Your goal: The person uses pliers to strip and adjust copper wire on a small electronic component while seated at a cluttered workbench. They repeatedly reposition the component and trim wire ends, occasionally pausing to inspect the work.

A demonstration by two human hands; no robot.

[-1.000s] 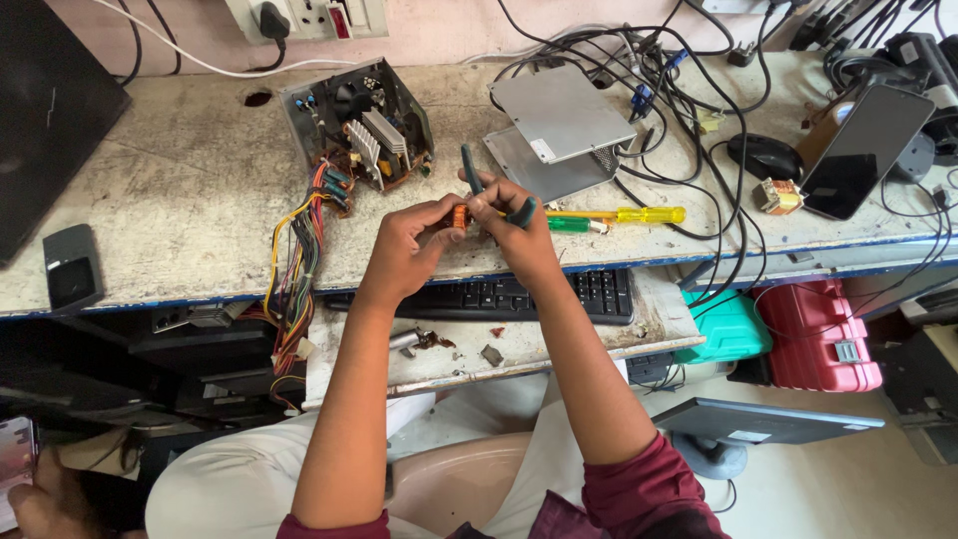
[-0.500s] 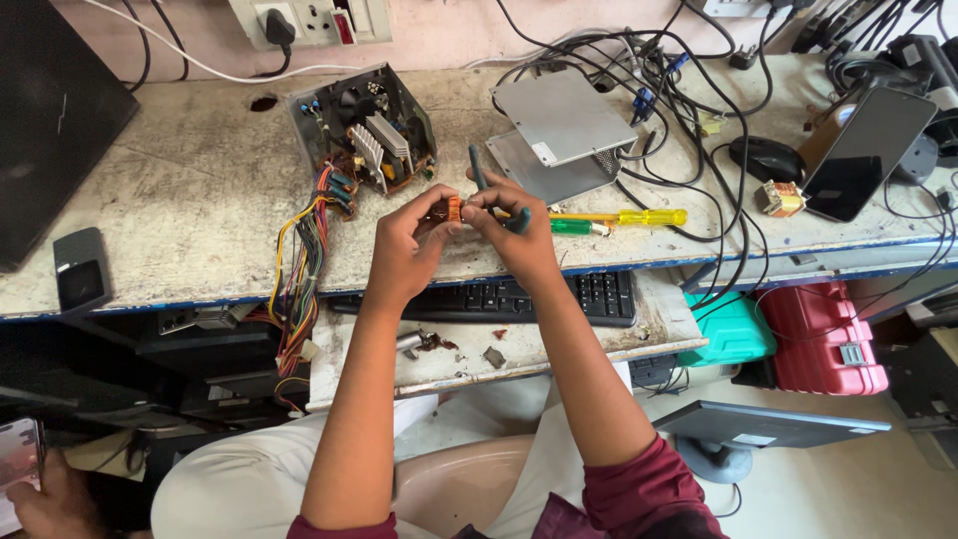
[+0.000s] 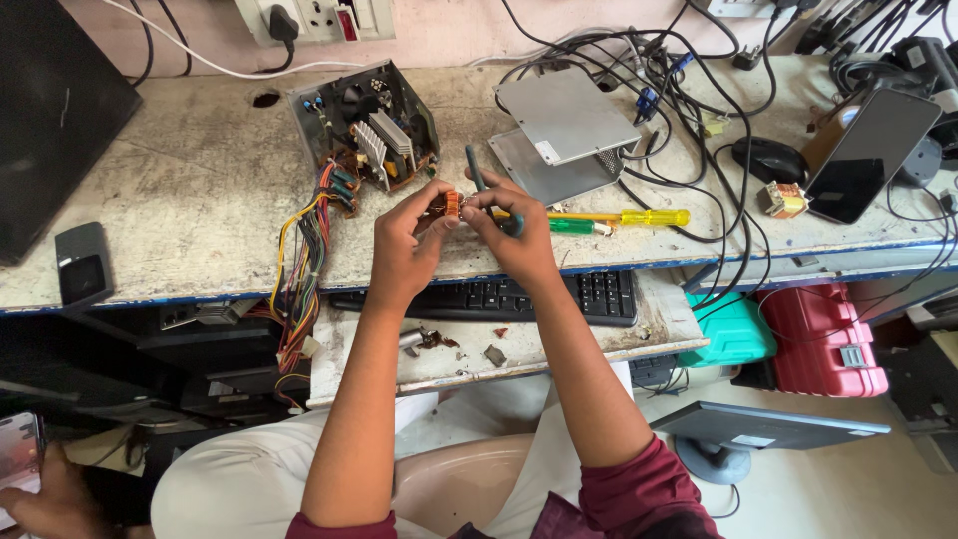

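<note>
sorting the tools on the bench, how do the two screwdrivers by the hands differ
The yellow-handled screwdriver lies farther from the person and reaches further right; the green-handled screwdriver lies nearer the bench edge and looks shorter. The yellow one's shaft shows orange; the green one's is hidden by the right hand. Both have translucent handles and lie flat, side by side.

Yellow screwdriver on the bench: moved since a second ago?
No. The yellow screwdriver lies as before, just below the grey metal cover, beside the green-handled screwdriver, pointing toward the right hand.
</note>
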